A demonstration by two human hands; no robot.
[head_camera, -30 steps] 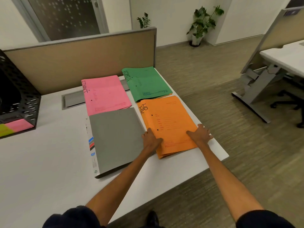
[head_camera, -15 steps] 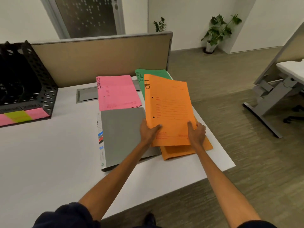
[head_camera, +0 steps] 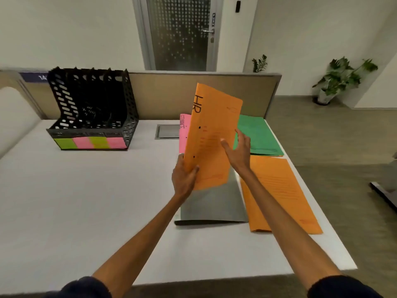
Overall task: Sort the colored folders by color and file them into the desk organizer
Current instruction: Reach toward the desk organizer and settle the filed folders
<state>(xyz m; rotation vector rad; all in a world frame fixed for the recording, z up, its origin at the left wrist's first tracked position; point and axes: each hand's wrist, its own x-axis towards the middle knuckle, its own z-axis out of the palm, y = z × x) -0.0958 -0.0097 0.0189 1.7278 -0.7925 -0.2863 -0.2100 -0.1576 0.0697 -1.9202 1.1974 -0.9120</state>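
Observation:
An orange folder marked "HR" [head_camera: 212,130] is raised upright above the desk. My left hand [head_camera: 184,179] grips its lower left corner. My right hand [head_camera: 238,150] is beside its right edge with fingers spread, off the folder. A second orange folder [head_camera: 277,194] lies flat near the desk's right edge. A green folder [head_camera: 256,135] lies behind it. A pink folder [head_camera: 184,130] shows partly behind the raised one. The black desk organizer [head_camera: 90,108] stands at the back left, with green and pink labels along its front.
A grey binder [head_camera: 212,207] lies under my hands in the middle of the white desk [head_camera: 75,201]. A metal cable flap [head_camera: 167,131] sits by the beige partition. The desk's right edge drops to the floor; potted plants stand far right.
The HR folder has come up off the orange stack and moved left toward the organizer. My right hand has let go of it. The view has swung left.

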